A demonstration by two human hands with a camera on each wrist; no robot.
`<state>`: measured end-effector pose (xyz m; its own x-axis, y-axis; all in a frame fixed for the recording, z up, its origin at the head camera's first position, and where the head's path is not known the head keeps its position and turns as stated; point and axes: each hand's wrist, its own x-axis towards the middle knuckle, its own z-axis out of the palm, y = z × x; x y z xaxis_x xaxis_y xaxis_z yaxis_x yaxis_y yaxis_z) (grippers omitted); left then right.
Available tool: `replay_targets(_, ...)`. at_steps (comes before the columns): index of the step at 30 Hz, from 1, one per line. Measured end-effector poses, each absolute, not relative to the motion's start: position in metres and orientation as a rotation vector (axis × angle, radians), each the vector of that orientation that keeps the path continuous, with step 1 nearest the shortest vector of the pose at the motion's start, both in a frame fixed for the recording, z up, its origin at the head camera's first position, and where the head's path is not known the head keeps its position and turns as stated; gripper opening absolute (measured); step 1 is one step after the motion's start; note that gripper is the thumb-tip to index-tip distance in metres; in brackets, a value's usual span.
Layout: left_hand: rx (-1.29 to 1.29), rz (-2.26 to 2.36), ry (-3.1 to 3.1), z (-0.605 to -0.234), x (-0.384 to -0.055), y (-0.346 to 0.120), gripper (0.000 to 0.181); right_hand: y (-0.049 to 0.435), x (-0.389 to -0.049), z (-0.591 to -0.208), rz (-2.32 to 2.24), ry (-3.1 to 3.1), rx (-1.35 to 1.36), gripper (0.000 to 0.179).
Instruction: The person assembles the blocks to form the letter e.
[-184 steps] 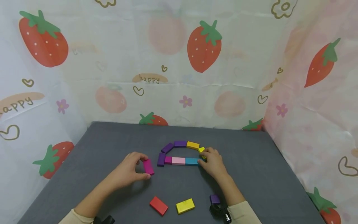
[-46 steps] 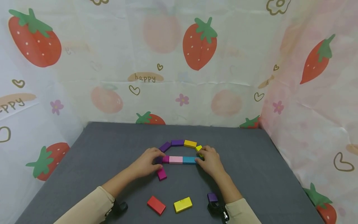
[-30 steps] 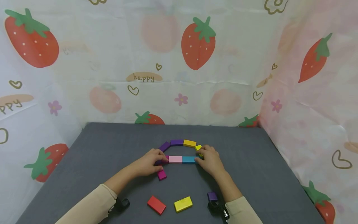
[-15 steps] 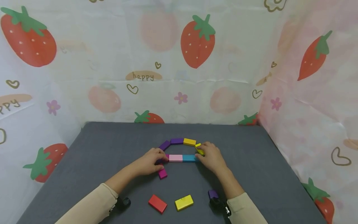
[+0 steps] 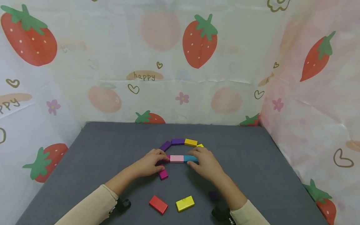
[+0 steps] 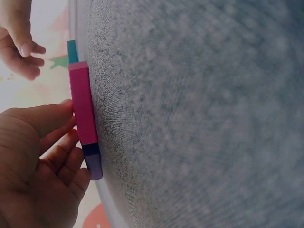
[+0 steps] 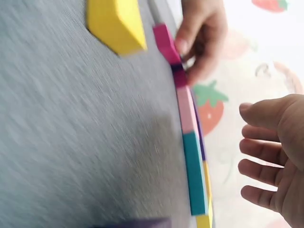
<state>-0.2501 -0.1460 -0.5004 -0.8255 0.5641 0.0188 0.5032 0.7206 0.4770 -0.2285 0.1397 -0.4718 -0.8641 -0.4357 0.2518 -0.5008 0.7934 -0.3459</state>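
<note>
My left hand [image 5: 150, 162] bends over the left end of a block outline. Its thumb is against a magenta block [image 5: 163, 174], and its fingertips reach a purple block [image 6: 92, 164] and the row's short magenta end [image 7: 179, 77]. A pink block [image 5: 176, 159] and a blue block [image 5: 189, 159] continue that row to the right. Behind it, a purple block [image 5: 165, 145], another purple block [image 5: 178, 142] and yellow blocks [image 5: 191, 142] form an arc. My right hand [image 5: 206, 162] hovers over the row's right end, fingers apart and holding nothing, hiding part of the arc there.
Nearer the front lie a red block [image 5: 158, 204] and a yellow block [image 5: 185, 203]. A purple block [image 5: 214, 196] lies in shadow beside my right forearm. Strawberry-print cloth [image 5: 112, 47] surrounds the grey table [image 5: 112, 137] at the back and sides.
My left hand has brought the magenta block rightward to the purple block and stays there. In the last half second my right hand has left the arc's yellow end and shifted left.
</note>
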Motion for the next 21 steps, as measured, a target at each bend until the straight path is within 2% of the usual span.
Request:
replay_targets(12, 0.924, 0.717, 2.804, -0.5, -0.251, -0.148, 0.032, 0.107, -0.187, -0.458, 0.631, -2.832, 1.073, 0.04)
replay_targets(21, 0.903, 0.747, 2.788, -0.499, -0.249, -0.15, 0.033, 0.09, -0.172, -0.462, 0.626, -2.941, 1.209, 0.04)
